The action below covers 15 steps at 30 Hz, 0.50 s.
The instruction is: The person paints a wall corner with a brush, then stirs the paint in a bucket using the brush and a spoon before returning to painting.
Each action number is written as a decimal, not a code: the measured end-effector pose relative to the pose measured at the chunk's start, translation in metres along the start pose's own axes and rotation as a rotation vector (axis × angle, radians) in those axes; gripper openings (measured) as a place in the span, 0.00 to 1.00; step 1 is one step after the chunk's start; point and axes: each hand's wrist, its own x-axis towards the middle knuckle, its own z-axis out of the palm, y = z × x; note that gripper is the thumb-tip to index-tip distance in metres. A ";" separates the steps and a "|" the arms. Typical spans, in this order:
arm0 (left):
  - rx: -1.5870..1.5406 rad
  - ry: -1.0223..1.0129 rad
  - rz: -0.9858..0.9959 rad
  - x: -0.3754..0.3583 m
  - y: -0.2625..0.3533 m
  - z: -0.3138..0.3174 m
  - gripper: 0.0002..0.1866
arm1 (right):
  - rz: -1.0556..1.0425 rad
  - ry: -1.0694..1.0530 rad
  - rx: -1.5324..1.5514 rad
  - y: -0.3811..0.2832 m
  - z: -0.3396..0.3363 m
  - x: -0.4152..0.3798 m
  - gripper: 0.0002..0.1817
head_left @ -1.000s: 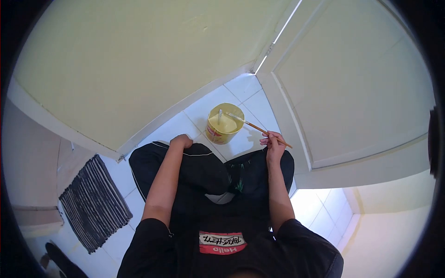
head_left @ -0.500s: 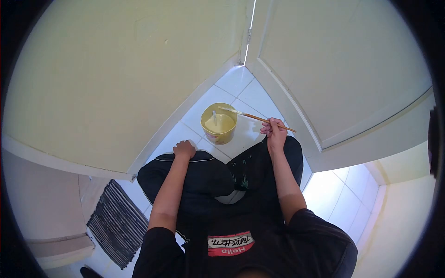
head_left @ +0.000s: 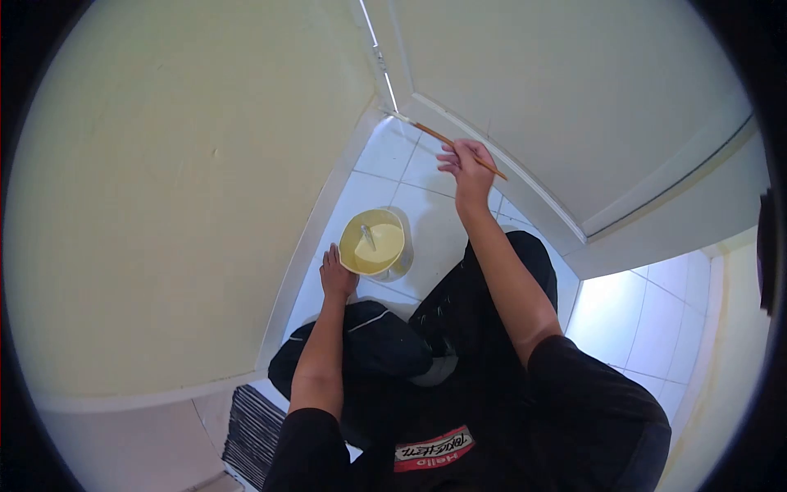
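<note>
My right hand (head_left: 469, 174) is closed around the brown handle of a long, thin paintbrush (head_left: 433, 134). Its pale bristle end reaches the corner at the foot of the door (head_left: 525, 98), by the lit gap on the hinge side. Lower down, my left hand (head_left: 338, 275) lies against the left side of a paint bucket (head_left: 373, 267), fingers stretched out at its rim. Pale yellow paint fills part of the bucket, and a small whitish stick (head_left: 368, 238) leans inside it.
White floor tiles (head_left: 426, 217) lie under the bucket. A cream wall panel (head_left: 188, 205) with a white bottom edge rises on the left. Behind my left arm is a dark striped mat (head_left: 254, 435). My crossed legs (head_left: 385, 344) take up the near floor.
My right hand has carried the brush from over the bucket up to the door corner. My left hand has moved from my knee to the bucket's side. The view has shifted.
</note>
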 end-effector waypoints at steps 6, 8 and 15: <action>0.072 0.193 -0.011 -0.010 0.018 0.025 0.43 | -0.131 0.005 -0.145 0.054 0.044 0.077 0.08; 0.060 0.160 -0.044 -0.009 0.018 0.024 0.45 | -0.110 0.022 -0.164 0.067 0.052 0.095 0.08; 0.198 0.168 -0.086 -0.005 0.017 0.029 0.37 | -0.174 -0.006 -0.177 0.115 0.045 0.125 0.05</action>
